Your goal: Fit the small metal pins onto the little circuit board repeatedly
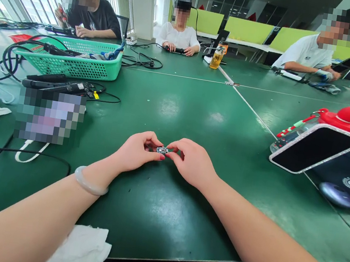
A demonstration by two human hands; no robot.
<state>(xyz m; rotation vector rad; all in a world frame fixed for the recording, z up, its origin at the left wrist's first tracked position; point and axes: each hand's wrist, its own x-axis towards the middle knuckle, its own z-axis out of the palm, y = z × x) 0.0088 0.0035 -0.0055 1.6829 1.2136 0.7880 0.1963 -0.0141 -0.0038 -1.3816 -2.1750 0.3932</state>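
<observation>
Both my hands meet over the middle of the green table (162, 209). Between them sits a small dark circuit board (161, 150), pinched at its left end by the fingertips of my left hand (138, 152) and at its right end by the fingertips of my right hand (192, 161). Both hands rest low on the table with fingers curled in. A pale bangle (89, 183) circles my left wrist.
A green basket (73, 59) with tools and black cables stands at the back left, with soldering tools (59, 85) in front of it. A phone (316, 149) leans at the right beside a red-lidded bottle (343, 118). White cloth (83, 251) lies at the near edge. Three people sit across the table.
</observation>
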